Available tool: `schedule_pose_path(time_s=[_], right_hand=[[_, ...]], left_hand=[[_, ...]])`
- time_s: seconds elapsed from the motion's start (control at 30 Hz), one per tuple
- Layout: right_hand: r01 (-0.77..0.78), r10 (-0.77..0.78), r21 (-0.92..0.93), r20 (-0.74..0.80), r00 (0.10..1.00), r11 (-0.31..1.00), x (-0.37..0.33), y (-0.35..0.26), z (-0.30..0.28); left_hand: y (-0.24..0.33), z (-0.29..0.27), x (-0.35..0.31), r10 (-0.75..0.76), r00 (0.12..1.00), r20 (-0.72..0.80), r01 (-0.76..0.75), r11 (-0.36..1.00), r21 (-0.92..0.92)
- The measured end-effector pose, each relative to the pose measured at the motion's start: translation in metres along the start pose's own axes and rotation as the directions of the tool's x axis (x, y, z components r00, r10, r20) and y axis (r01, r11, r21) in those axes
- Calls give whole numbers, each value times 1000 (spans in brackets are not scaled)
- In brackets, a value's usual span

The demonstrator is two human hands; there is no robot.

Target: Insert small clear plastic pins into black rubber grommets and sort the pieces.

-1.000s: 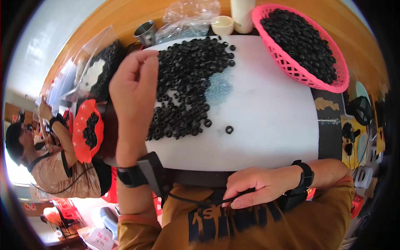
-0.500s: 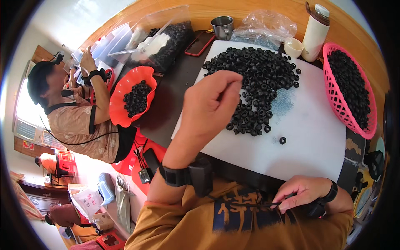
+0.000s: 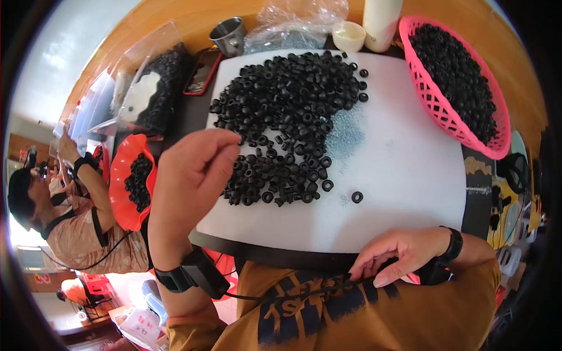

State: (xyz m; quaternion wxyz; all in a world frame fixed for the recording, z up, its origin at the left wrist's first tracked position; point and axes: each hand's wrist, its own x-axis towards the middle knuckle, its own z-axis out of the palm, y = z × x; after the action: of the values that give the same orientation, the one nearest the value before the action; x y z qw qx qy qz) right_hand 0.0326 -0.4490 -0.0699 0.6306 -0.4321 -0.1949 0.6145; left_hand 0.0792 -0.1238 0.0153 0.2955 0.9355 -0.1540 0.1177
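My left hand (image 3: 190,178) hovers over the left side of a white board (image 3: 404,193), thumb and forefinger pressed together. Whatever the pinch may hold is hidden. Beyond it spreads a heap of small black ring-shaped parts (image 3: 287,88), with pale blue granules (image 3: 345,134) along its right side. One black ring (image 3: 357,197) lies apart, nearer me. At the board's near edge, my right hand (image 3: 404,251) is loosely curled, with a gap between thumb and fingers. I see nothing held there; a black cable (image 3: 293,297) runs from my left wrist towards it.
A pink basket (image 3: 418,82) of black parts stands at right, a red scalloped bowl (image 3: 123,181) with more at left. Along the back are a phone (image 3: 202,73), metal cup (image 3: 229,38), plastic bag (image 3: 293,26), small cup (image 3: 349,36) and white bottle (image 3: 381,23). Another person (image 3: 88,234) works at left.
The whole view has shifted. Against the board, my left hand has moved left and towards me, still pinched. My right hand's thumb and fingers have parted slightly. The lone ring stays put.
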Motion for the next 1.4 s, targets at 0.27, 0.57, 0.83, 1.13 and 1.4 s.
schedule_pose_path(time_s=[0.27,0.57,0.83,1.13,1.4], right_hand=[[-6,10,-72,59,998,997,2,-1,-3],[58,-58,0,-18,998,998,-1,0,1],[462,-397,54,-429,811,885,0,1,-11],[589,-392,262,-537,747,765,5,-2,-16],[596,-423,306,-476,771,742,4,1,-23]], left_hand=[[8,51,-25,148,958,247,-93,971,-220],[28,88,-16,306,937,168,-293,951,-97],[36,98,-1,401,816,416,-519,825,223],[64,98,13,354,908,224,-287,915,-284],[61,116,20,424,872,244,-322,873,-366]])
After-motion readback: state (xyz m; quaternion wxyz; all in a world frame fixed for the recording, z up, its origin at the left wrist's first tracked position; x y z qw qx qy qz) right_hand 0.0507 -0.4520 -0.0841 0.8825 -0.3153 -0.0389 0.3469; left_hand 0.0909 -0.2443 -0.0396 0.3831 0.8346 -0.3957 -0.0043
